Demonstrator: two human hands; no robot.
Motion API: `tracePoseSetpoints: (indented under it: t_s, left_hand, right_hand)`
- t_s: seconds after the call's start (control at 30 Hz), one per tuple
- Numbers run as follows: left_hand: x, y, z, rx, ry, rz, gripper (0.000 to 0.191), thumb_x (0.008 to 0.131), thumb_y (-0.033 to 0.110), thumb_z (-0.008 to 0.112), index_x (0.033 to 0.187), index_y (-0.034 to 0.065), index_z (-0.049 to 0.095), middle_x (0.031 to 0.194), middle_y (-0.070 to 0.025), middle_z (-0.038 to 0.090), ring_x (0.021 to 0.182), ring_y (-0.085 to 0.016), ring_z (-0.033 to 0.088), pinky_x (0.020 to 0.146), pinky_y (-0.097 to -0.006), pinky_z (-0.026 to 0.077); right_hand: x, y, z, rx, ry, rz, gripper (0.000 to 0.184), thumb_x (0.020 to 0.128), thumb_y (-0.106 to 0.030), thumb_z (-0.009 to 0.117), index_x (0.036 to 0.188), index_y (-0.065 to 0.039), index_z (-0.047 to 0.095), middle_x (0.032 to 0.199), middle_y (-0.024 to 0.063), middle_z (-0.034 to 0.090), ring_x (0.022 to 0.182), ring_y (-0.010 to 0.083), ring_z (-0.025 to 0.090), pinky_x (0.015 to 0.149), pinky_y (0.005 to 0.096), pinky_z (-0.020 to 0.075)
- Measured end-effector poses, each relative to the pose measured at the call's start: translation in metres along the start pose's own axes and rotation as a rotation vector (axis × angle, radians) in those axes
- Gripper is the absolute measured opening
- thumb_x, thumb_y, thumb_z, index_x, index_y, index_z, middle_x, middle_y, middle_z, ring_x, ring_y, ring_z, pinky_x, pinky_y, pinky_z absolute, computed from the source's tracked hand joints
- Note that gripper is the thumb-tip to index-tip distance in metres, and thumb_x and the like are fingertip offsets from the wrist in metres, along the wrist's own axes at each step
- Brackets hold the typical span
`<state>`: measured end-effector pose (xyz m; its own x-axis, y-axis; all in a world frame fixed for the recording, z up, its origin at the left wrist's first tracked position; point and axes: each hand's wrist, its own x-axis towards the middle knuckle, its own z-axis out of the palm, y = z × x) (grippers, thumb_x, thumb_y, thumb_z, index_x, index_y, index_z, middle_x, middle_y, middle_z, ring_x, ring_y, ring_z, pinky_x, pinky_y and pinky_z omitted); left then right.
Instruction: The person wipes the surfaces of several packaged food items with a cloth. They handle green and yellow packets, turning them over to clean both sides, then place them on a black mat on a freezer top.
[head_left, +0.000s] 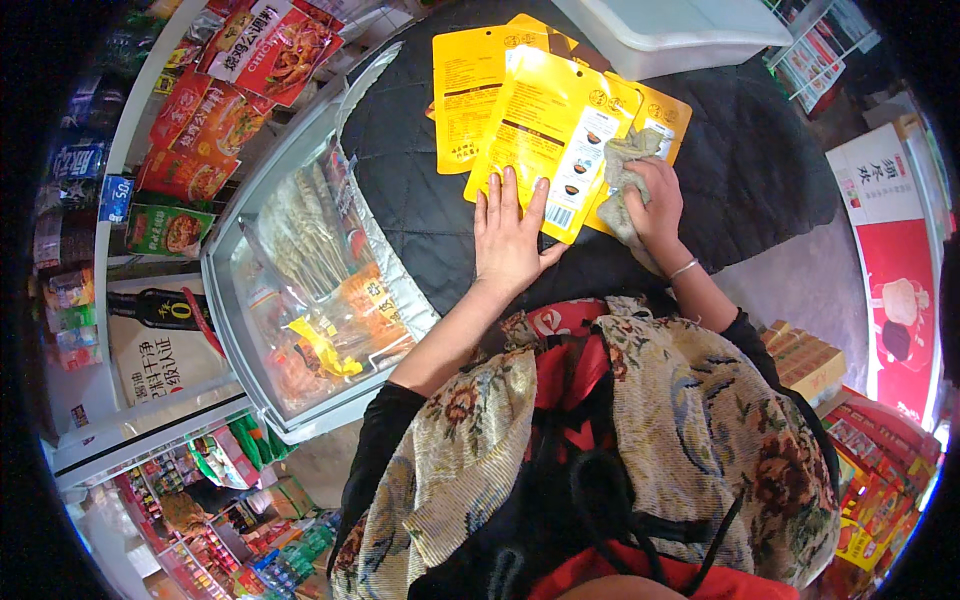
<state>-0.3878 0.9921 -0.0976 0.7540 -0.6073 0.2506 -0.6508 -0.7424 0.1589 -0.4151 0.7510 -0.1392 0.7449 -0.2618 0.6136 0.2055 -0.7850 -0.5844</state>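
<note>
Several yellow food pouches lie fanned and overlapping on a black quilted cover (420, 217). My left hand (510, 236) rests flat on the lower edge of the top yellow pouch (540, 135), fingers spread and gripping nothing. That pouch bears printed text, small pictures of bowls and a barcode. In my right hand (656, 202) is a crumpled grey-green cloth (626, 180), which lies against the pouches' right side. Another yellow pouch (469, 90) shows at the left, and one more (664, 112) sticks out at the right, partly hidden by the cloth.
A white plastic bin (667, 37) stands beyond the pouches. To the left, a glass-topped freezer (300, 300) holds skewers and bagged food. Seasoning packets (202, 127) hang on a shelf beside it. At right are a red-and-white carton (896, 292) and stacked brown boxes (806, 360).
</note>
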Motion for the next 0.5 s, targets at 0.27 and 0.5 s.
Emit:
tracePoseSetpoints:
  t_s: [0.27, 0.5]
  left_hand:
    - [-0.001, -0.005, 0.006, -0.039, 0.03, 0.013, 0.094, 0.072, 0.045, 0.08, 0.148, 0.0138, 0.034, 0.151, -0.0318, 0.021, 0.142, -0.048, 0.02, 0.114, -0.0571, 0.021]
    - [-0.002, -0.007, 0.011, -0.015, 0.016, 0.003, 0.096, 0.073, 0.053, 0.076, 0.15, 0.0181, 0.032, 0.153, -0.0302, 0.019, 0.142, -0.047, 0.022, 0.115, -0.0562, 0.019]
  right_hand:
    - [-0.002, 0.0, -0.001, 0.037, -0.046, 0.005, 0.029, 0.071, -0.006, 0.064, 0.1, -0.006, 0.064, 0.102, 0.0142, 0.062, 0.098, 0.034, 0.059, 0.085, 0.04, 0.0484]
    - [-0.002, 0.0, 0.0, 0.039, -0.064, 0.01, 0.028, 0.072, -0.002, 0.062, 0.1, -0.005, 0.064, 0.102, 0.0154, 0.06, 0.097, 0.0334, 0.059, 0.085, 0.0385, 0.0485]
